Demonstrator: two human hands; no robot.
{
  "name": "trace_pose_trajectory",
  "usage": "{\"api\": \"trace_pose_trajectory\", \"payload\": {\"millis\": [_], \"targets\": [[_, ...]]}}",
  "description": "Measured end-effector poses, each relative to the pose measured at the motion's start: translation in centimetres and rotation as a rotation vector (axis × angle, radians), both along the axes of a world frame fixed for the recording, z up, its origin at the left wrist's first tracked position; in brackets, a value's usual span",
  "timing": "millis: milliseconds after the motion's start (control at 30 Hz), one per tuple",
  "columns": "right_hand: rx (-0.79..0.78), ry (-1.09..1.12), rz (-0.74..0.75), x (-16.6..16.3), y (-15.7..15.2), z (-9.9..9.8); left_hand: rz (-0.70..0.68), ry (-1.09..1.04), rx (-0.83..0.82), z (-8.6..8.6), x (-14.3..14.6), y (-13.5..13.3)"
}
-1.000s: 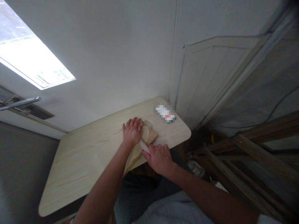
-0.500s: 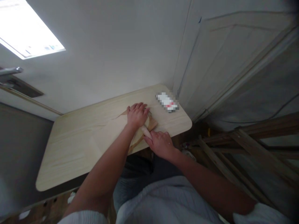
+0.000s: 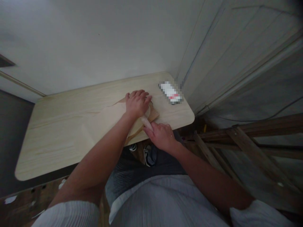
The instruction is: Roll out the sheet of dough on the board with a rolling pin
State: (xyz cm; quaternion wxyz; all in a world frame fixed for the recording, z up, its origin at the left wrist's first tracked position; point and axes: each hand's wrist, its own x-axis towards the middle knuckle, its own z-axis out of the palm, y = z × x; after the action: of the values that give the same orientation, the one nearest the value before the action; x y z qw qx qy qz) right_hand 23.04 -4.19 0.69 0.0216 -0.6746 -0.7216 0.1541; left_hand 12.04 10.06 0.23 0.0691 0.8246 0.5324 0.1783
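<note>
My right hand is wrapped around a pale wooden handle, close to the near edge of the table. The handle leads up to a pale, rounded piece, mostly covered by my left hand, so its kind is unclear. My left hand lies over it with the fingers spread and slightly bent. Beneath both, a tan, flat sheet with pointed corners shows at the sides. A small dark wire-like edge peeks out beside my left fingertips.
A blurred-out phone-like object lies at the table's right end. A pale wall stands behind the table. Wooden framing leans at the right, with a cable above it. My shoes show below the table edge.
The view has tilted down and shifted, so the bright window has left the picture and my shoes have come into it. Both hands keep much the same places on the handle and the rounded piece.
</note>
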Motion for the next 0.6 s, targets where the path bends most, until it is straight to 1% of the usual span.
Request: {"api": "trace_pose_trajectory", "payload": {"millis": [267, 467, 533, 600], "targets": [[0.014, -0.01, 0.001, 0.1, -0.16, -0.2, 0.021, -0.026, 0.017, -0.07, 0.13, -0.1], [0.017, -0.036, -0.004, 0.08, -0.12, -0.28, 0.067, -0.091, 0.039, -0.59, 0.0, 0.02], [0.016, -0.034, 0.007, 0.11, -0.11, -0.32, 0.048, -0.092, 0.032, -0.71, -0.23, 0.19], [0.023, -0.023, 0.017, 0.14, -0.13, -0.32, -0.009, -0.085, 0.016, -0.73, -0.78, 0.45]]}}
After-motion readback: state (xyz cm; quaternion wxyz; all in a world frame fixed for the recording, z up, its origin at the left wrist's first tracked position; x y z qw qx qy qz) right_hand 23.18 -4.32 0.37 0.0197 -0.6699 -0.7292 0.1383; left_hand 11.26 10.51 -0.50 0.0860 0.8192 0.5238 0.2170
